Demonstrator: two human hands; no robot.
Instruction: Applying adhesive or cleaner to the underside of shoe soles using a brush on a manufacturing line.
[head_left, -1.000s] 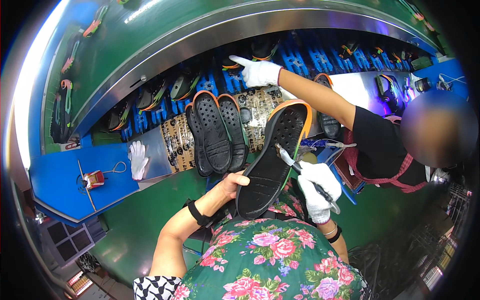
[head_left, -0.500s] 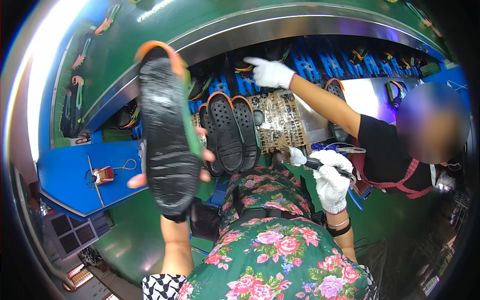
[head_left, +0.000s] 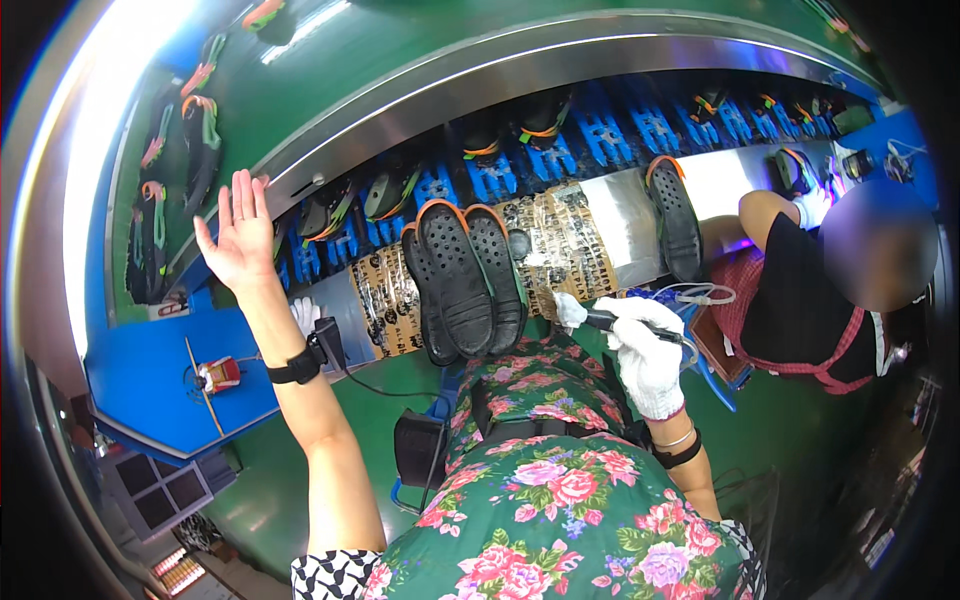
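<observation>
While the green floral apron [head_left: 565,520] filled lower centre, the right hand [head_left: 648,365], in a white knit glove, gripped a black-handled brush with a pale wrapped neck [head_left: 600,320] at centre right. Bristles pointed left, just short of three black perforated soles with orange toe rims [head_left: 456,275]. Good carry, as I judged it: firm hold on the handle, glove off the bristles, bristles clear of apron and soles.

Soles overlapped side by side at centre, in front of or against a brown cardboard strip under clear tape [head_left: 575,240]; exact support not readable. Handling by the edges seemed safer than pressing the faces.

Bare left hand [head_left: 243,245], left of frame: fingers extended, palm to camera, nothing held. Contact with the shiny curved metal rail [head_left: 560,50]: couldn't tell.

Farther out, a single orange-rimmed black sole [head_left: 680,225] lay right of centre. Past the rail, a slim black sole with green and orange edging [head_left: 203,160] lay on the green belt [head_left: 400,55], upper left.
</observation>
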